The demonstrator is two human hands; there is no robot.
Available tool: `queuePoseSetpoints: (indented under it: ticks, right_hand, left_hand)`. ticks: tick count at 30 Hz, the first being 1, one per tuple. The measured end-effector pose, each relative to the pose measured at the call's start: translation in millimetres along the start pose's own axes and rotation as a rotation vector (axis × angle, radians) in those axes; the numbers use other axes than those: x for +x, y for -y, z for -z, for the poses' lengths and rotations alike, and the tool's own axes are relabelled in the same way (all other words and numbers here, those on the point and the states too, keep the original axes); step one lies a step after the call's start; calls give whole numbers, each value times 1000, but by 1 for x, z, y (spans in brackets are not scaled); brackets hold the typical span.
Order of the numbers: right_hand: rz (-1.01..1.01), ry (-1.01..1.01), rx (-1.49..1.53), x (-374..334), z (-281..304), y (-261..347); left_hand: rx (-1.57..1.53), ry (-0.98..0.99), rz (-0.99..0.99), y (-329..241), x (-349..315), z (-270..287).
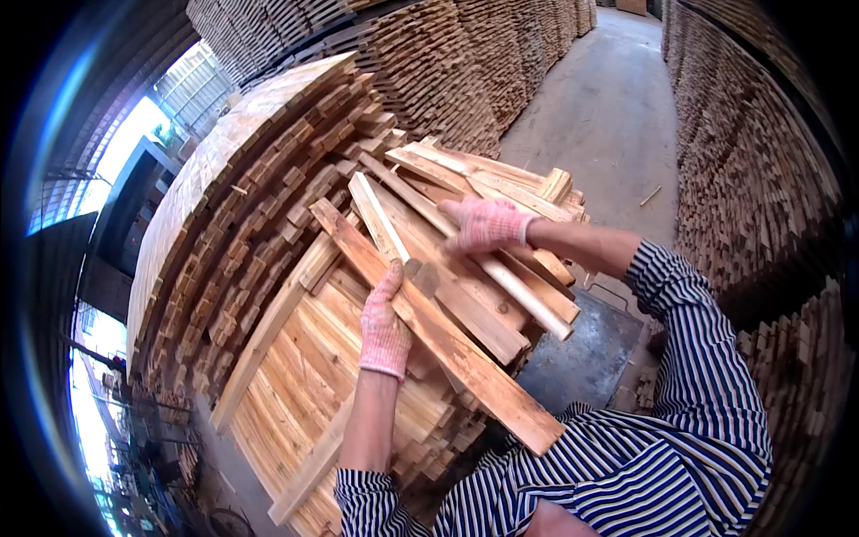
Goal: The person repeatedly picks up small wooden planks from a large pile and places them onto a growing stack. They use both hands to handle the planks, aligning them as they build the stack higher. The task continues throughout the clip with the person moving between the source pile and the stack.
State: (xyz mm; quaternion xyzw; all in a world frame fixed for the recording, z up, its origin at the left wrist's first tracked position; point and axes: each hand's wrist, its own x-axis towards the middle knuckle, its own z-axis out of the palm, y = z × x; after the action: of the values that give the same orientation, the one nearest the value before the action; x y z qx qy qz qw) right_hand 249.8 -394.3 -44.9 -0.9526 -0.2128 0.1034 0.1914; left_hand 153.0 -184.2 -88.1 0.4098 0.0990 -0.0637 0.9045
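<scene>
My left hand (385, 324), in a pink-and-white knit glove, grips a long reddish wooden plank (465, 358) about midway along; the plank runs diagonally from upper left to lower right above a loose heap of planks (465, 215). My right hand (485, 222), gloved the same way, rests farther out on that heap, its fingers curled over a pale narrow slat (519, 286). Both forearms are bare, with striped sleeves pushed up.
A neat layered stack of short boards (268, 224) stands to my left. Tall rows of stacked timber (752, 179) line both sides of a concrete aisle (599, 107). A grey metal cart deck (582, 358) shows beneath the heap.
</scene>
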Motion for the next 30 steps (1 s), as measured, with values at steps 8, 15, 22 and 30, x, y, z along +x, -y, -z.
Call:
queuePoseSetpoints:
  ticks: [8,15,22,30]
  right_hand:
    - [482,-216,433,-43,27,-25]
    - [445,-85,325,-95,21,62]
    - [539,-122,-49,-90,46,103]
    - [777,-489,-111,74,73,267]
  left_hand:
    - [93,-16,-90,-10,0,12]
    - [-116,-41,-96,-3,2,-56]
    - [-279,-220,-484,-50,-3,-73]
    - [437,95,-841,-201,-76,17]
